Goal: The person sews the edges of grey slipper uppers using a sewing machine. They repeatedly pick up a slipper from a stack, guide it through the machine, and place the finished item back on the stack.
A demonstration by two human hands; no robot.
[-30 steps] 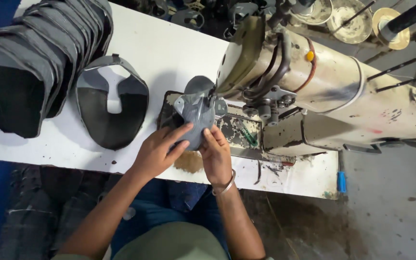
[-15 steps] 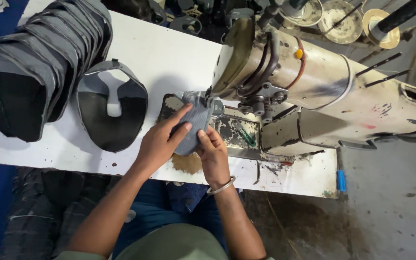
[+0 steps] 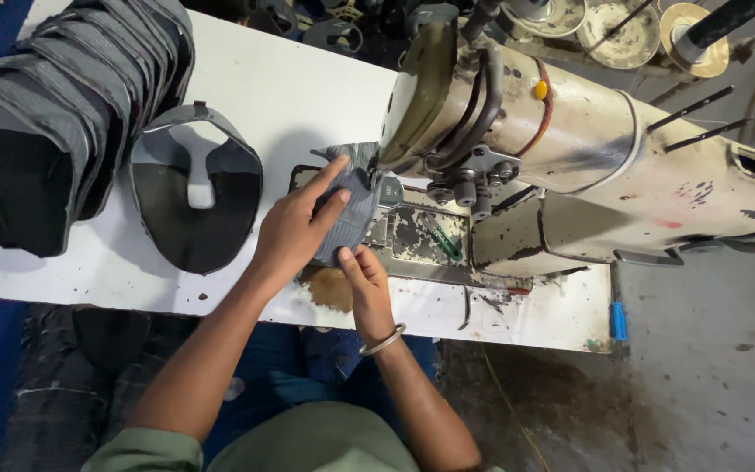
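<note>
Left hand (image 3: 294,229) flat on grey piece (image 3: 353,210) — right hand (image 3: 364,281) seemingly pinching it.

Table: white worktable (image 3: 308,96), worn and stained.
On it: sewing machine (image 3: 587,166), stack of grey shoe uppers (image 3: 54,114), single upper (image 3: 194,197).

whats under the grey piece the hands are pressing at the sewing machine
The grey piece lies on the worn machine bed, pressed by the left hand; the right hand pinches its near edge. The needle area under the sewing machine head is covered.
</note>
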